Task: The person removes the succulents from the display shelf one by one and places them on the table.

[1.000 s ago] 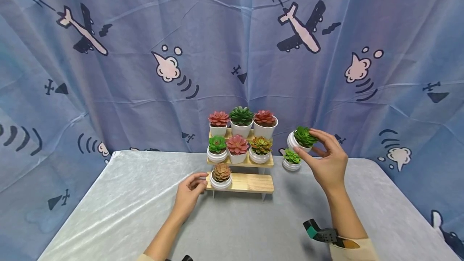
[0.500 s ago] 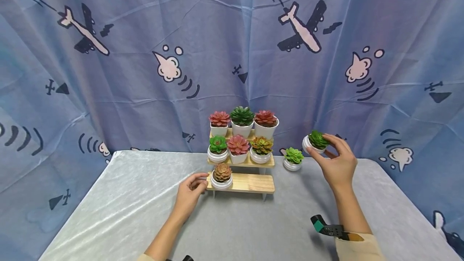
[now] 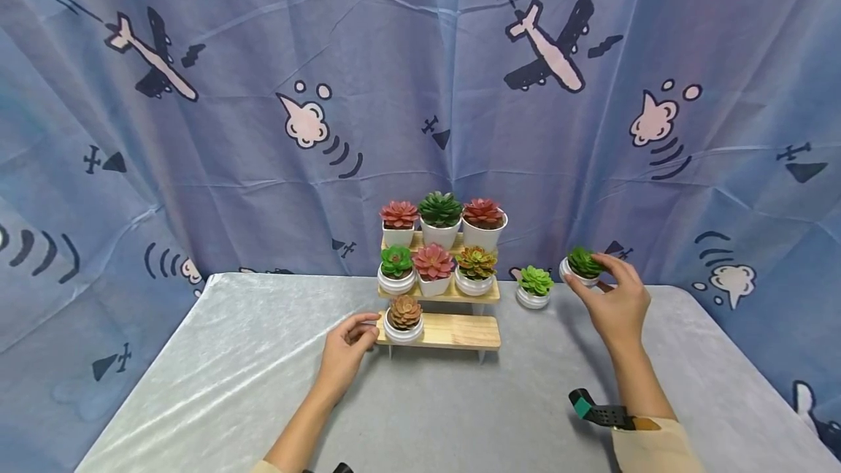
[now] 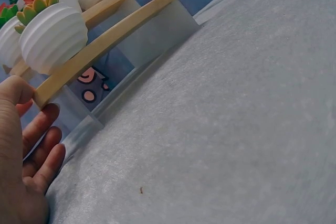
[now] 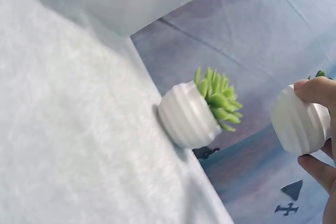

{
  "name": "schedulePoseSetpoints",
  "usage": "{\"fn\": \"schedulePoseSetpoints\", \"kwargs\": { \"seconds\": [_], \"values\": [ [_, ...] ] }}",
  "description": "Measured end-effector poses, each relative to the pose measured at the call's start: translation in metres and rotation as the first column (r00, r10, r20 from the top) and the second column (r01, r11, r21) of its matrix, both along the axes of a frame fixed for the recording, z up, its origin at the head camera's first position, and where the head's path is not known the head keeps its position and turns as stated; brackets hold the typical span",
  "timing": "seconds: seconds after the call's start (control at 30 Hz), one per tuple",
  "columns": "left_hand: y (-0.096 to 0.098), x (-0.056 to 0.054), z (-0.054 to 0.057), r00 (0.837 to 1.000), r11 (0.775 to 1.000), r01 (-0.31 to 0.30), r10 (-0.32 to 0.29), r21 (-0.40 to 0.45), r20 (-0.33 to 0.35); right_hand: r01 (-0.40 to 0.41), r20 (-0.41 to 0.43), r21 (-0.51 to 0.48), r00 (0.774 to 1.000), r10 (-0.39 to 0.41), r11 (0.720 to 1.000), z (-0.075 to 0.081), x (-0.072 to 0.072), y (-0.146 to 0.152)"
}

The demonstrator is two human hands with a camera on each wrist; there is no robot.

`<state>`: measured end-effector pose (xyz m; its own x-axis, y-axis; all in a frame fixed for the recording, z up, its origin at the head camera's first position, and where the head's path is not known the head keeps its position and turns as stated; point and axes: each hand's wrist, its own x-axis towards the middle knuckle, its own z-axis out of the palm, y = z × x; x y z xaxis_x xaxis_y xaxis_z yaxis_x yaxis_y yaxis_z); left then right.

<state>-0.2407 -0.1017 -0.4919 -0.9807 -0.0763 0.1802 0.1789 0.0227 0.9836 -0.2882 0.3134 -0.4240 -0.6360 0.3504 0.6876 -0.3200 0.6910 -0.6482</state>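
The right hand point(image 3: 617, 305) has its grip clamped round a dark green potted plant point(image 3: 583, 263), held off the table point(image 3: 460, 414) near a standing light green plant point(image 3: 535, 285). I see the left hand point(image 3: 344, 347) pinching the lowest wooden shelf point(image 3: 463, 329) by its end, beside a brown plant point(image 3: 404, 314).

In the head view, wears a cream right sleeve point(image 3: 657, 447) and black, perforated wrist mount point(image 3: 609, 416) with green patch point(image 3: 582, 407) between four and five o'clock; shows a cream left sleeve point(image 3: 265, 467) at seven.
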Motion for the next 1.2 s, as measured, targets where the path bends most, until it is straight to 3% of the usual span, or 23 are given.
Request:
{"fn": "schedulePoseSetpoints", "kwargs": {
  "seconds": [0.3, 0.5, 0.83, 1.2],
  "values": [
    [0.002, 0.001, -0.002, 1.000, 1.000, -0.004, 0.004, -0.007, -0.023, 0.007, 0.109, 0.041, 0.994, -0.012, 0.999, -0.027, -0.005, 0.010],
    [0.003, 0.003, -0.002, 0.999, 1.000, -0.003, 0.003, -0.022, -0.037, 0.022, 0.127, 0.047, 0.992, -0.028, 0.999, -0.042, -0.009, 0.017],
    [0.003, 0.001, -0.002, 1.000, 1.000, 0.000, 0.001, 0.001, -0.023, 0.058, 0.200, -0.032, 0.978, -0.050, 0.998, -0.049, -0.010, 0.016],
    [0.001, -0.001, -0.001, 1.000, 1.000, -0.007, 0.007, -0.008, -0.027, 0.037, 0.209, -0.017, 0.977, -0.032, 0.999, -0.060, -0.012, 0.015]
  ]
}}
